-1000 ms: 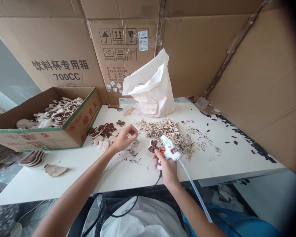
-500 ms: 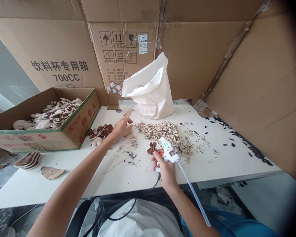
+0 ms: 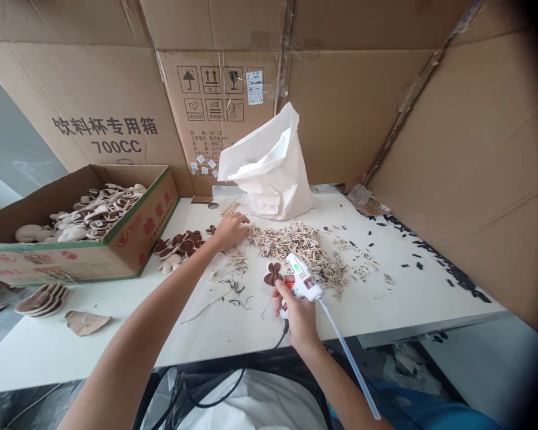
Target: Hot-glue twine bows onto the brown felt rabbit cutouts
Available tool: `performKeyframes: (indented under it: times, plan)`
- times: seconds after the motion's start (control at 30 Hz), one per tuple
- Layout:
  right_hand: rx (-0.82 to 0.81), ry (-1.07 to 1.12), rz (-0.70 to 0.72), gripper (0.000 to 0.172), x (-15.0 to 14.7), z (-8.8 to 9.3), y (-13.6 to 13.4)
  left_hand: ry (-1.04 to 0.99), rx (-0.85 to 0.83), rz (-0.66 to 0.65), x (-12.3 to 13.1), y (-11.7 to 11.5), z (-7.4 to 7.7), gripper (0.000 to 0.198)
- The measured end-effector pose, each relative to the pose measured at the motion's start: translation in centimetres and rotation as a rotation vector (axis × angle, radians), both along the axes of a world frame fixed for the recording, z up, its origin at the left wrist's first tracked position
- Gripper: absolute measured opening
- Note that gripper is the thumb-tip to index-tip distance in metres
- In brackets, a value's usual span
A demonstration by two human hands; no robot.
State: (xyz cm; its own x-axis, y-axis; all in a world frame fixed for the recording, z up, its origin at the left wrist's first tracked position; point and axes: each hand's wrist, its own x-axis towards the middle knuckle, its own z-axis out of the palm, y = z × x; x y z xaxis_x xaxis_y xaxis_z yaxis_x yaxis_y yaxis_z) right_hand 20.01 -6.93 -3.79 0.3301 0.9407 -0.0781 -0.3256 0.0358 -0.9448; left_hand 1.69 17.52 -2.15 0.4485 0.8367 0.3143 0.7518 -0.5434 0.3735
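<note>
My right hand (image 3: 298, 313) is wrapped around a white glue gun (image 3: 301, 276), whose clear glue stick trails out of the back. A brown piece with rounded lobes, like a small felt bow (image 3: 273, 274), is also held there, between thumb and fingers beside the gun. My left hand (image 3: 232, 230) reaches to the left edge of a pile of small beige loops (image 3: 291, 240), fingers bent and slightly apart. Nothing shows in its fingers, though the fingertips are partly hidden. Left of that hand lies a heap of brown and cream felt pieces (image 3: 179, 246).
A cardboard box (image 3: 128, 236) full of similar pieces stands at left, near a stack of pieces (image 3: 42, 300) and a cardboard scrap (image 3: 86, 322). Behind the pile stands a white bag (image 3: 273, 179). Black bits (image 3: 448, 263) are scattered at right. Cardboard walls (image 3: 363, 107) enclose the table.
My left hand has moved slightly right, up to the edge of the loop pile. My right hand keeps the glue gun and bow, nearly still. The view has shifted a little.
</note>
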Motion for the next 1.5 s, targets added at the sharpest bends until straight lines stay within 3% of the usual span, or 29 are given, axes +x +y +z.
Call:
performKeyframes:
  times: [0.1, 0.4, 0.63, 0.8, 0.93, 1.07, 1.2, 1.33, 1.5]
  plan:
    - [0.006, 0.000, 0.001, 0.036, 0.0, 0.0, 0.0, -0.004, -0.016, -0.029, 0.3, 0.3, 0.0, 0.022]
    - [0.004, 0.009, -0.002, 0.035, 0.0, -0.1, -0.1, -0.081, -0.035, 0.112, -0.3, 0.3, -0.5, 0.018]
    - [0.011, -0.004, 0.004, 0.030, 0.0, 0.0, -0.1, -0.170, -0.103, 0.109, 1.4, 0.7, -0.4, 0.019]
    - [0.008, 0.007, 0.008, 0.030, 0.0, 0.1, -0.1, -0.260, -0.096, 0.205, 1.0, -0.2, 0.2, 0.015]
    - [0.010, 0.014, 0.008, 0.032, 0.1, -0.2, 0.0, -0.436, -0.107, 0.216, -0.4, -3.0, 1.7, 0.021]
    - [0.008, 0.037, 0.023, 0.034, 0.1, -0.6, 0.1, -0.693, -0.343, 0.029, -1.1, -7.7, 3.0, 0.033]
    - [0.008, 0.034, -0.001, 0.034, 0.0, -0.7, 0.1, -0.816, -0.470, -0.170, -0.4, -12.6, 3.1, 0.036]
    - [-0.017, 0.039, -0.009, 0.037, 0.0, -0.9, 0.2, -0.801, -0.402, -0.278, 0.8, -15.5, 2.8, 0.032]
    - [-0.029, 0.035, -0.004, 0.037, 0.1, -0.7, 0.1, -0.718, -0.267, -0.325, 1.9, -16.7, 3.1, 0.020]
